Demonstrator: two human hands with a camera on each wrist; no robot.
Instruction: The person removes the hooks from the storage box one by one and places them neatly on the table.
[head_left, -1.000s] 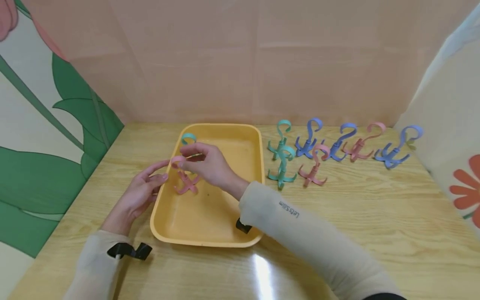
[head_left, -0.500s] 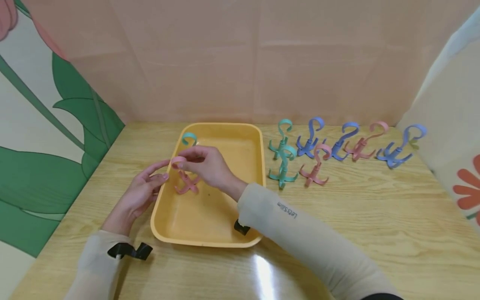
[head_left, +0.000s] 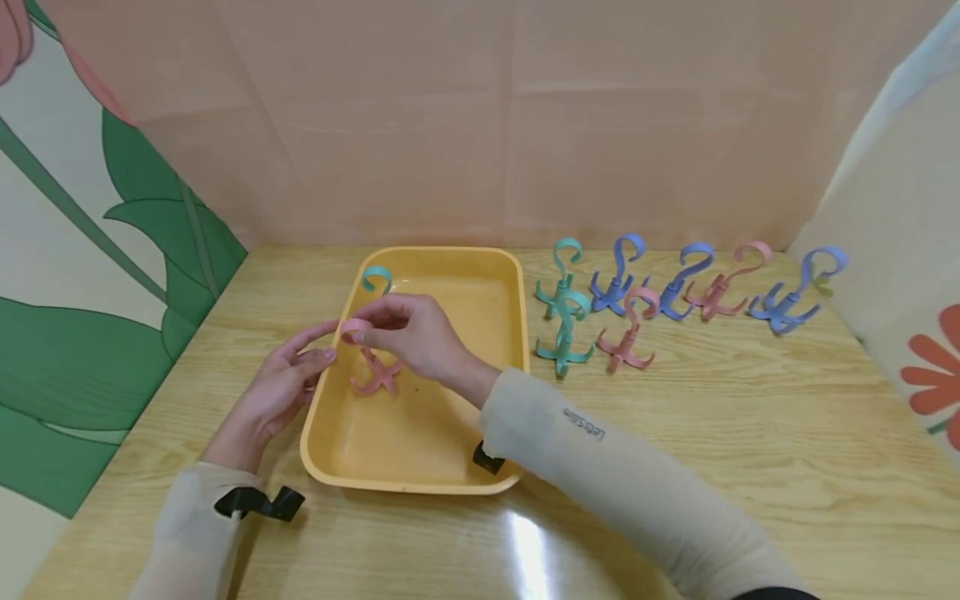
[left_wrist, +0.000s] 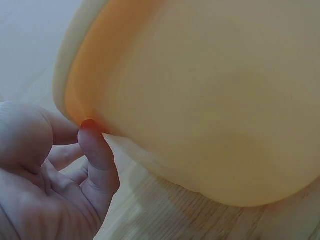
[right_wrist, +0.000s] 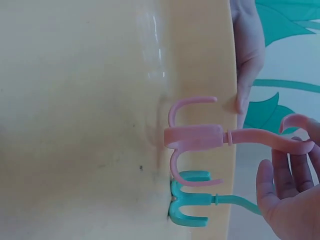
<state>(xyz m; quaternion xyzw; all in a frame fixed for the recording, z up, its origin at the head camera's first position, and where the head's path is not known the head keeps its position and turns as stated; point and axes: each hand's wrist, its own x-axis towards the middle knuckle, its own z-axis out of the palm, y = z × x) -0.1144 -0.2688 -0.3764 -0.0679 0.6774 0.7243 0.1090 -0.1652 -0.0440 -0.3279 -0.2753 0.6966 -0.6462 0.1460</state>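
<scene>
My right hand (head_left: 429, 337) pinches the curved top of a pink four-pronged hanging hook (right_wrist: 195, 137) over the left side of a yellow tray (head_left: 405, 483). The hook's prongs point toward the tray's inside, as the right wrist view shows. Beside it a teal hook (right_wrist: 195, 200) stands in the tray against the left wall, partly hidden by my right hand in the head view. My left hand (head_left: 281, 379) holds the tray's left rim, with thumb and finger at the edge in the left wrist view; some fingers are hidden behind the wall.
Right of the tray, several more hooks stand on the wooden table: teal hooks (head_left: 564, 342), blue hooks (head_left: 783, 310) and pink hooks (head_left: 626, 346). A pinkish sheet (head_left: 510, 125) rises behind the table. Black straps (head_left: 258, 502) hang at the wrists.
The pink hook has tilted slightly in my right hand, its prongs shifting a little right and its curved top a little lower. My left hand and the tray keep their place.
</scene>
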